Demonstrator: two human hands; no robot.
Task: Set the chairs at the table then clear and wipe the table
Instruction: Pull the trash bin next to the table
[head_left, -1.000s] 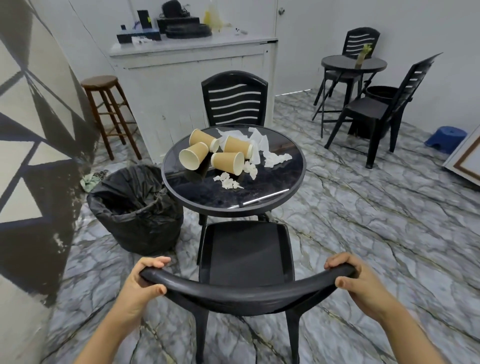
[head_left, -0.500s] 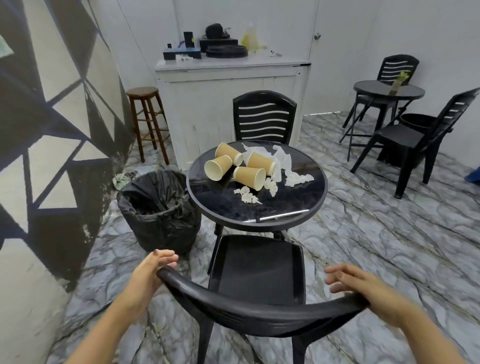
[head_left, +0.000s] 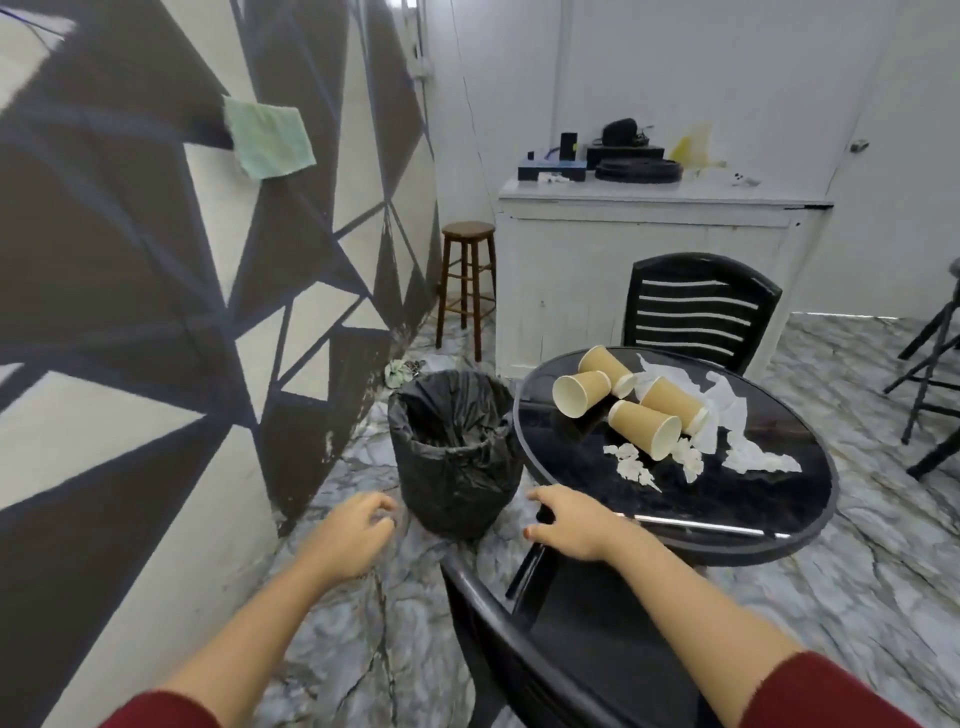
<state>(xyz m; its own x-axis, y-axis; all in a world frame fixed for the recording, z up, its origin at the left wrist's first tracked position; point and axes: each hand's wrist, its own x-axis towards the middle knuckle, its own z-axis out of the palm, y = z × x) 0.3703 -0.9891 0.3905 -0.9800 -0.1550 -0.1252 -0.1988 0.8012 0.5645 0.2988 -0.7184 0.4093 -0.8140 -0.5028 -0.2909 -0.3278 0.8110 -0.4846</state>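
A round black table (head_left: 561, 452) carries several tan paper cups (head_left: 644, 423) lying on their sides, crumpled white tissues (head_left: 737, 415) and a thin straw (head_left: 711, 526) near its front rim. One black chair (head_left: 696, 312) stands tucked at the far side. A second black chair (head_left: 498, 639) sits below me, pushed under the near edge. My left hand (head_left: 358, 530) hovers empty over the floor, left of the chair, fingers loosely curled. My right hand (head_left: 569, 525) is empty with spread fingers, just in front of the table's near-left rim.
A bin lined with a black bag (head_left: 452, 447) stands left of the table. A green cloth (head_left: 270, 136) hangs on the patterned wall. A wooden stool (head_left: 466, 275) and a white counter (head_left: 660, 249) lie behind. Black furniture legs (head_left: 930, 364) show at right.
Both hands let go of the near chair's backrest and moved forward and left. My view swung left toward the bin and wall, and I stand closer to the table.
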